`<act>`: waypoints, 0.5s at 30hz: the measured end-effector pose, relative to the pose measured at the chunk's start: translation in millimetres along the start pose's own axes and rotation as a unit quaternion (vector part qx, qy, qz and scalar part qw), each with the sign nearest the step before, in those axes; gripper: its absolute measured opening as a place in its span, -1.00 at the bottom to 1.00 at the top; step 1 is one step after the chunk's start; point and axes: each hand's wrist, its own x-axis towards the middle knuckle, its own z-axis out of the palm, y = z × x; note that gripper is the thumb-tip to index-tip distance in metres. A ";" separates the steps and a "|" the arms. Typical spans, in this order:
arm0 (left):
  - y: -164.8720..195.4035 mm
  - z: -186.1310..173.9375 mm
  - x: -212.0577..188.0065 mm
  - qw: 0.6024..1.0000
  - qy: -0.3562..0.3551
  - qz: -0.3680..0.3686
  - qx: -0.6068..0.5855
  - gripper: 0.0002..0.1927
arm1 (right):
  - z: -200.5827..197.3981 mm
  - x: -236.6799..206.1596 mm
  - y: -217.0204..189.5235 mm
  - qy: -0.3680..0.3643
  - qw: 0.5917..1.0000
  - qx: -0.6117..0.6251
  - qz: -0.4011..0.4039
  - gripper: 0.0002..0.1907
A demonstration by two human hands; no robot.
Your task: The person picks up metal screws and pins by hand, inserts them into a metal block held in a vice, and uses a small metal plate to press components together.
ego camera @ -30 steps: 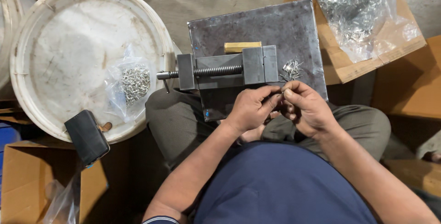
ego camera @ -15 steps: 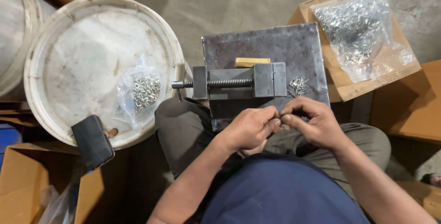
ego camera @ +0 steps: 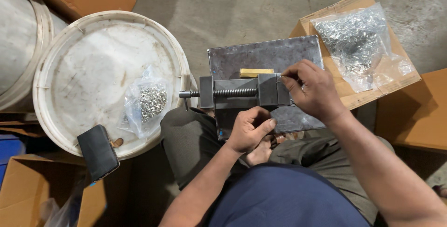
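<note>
r hand (ego camera: 311,90) pinching at vise (ego camera: 244,92) end — l hand (ego camera: 249,129) fisted below

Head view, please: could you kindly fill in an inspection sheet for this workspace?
Surface: grey metal plate resting on the person's lap.
Job's things: small vise on the plate; yellow block behind it.
Clutter: bag of small metal parts on white bucket lid; larger bag on cardboard; phone.
Grippers: right hand pinching at the vise's jaw end; left hand curled below.
Cables: nothing seen.
Surroundings: concrete floor, cardboard boxes.

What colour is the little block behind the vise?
The little block is pale yellow, seen best in the head view.
</note>
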 end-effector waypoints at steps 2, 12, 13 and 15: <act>-2.2 -2.3 -0.3 1.000 -0.013 -0.009 0.004 -0.79 | 0.0 3.2 -2.3 -0.008 1.000 -0.010 -0.006 -0.91; 2.9 -2.1 1.5 1.000 -0.019 -0.019 -0.015 -0.80 | -1.5 -2.4 4.4 -0.018 0.999 -0.023 -0.019 -0.92; 2.4 -2.0 1.1 1.000 -0.017 -0.020 -0.006 -0.80 | -3.5 -7.7 10.0 0.002 1.000 -0.015 -0.006 -0.92; 1.3 -2.2 1.7 1.000 -0.012 -0.005 0.025 -0.81 | -9.7 -17.0 26.0 0.047 0.999 -0.002 0.019 -0.91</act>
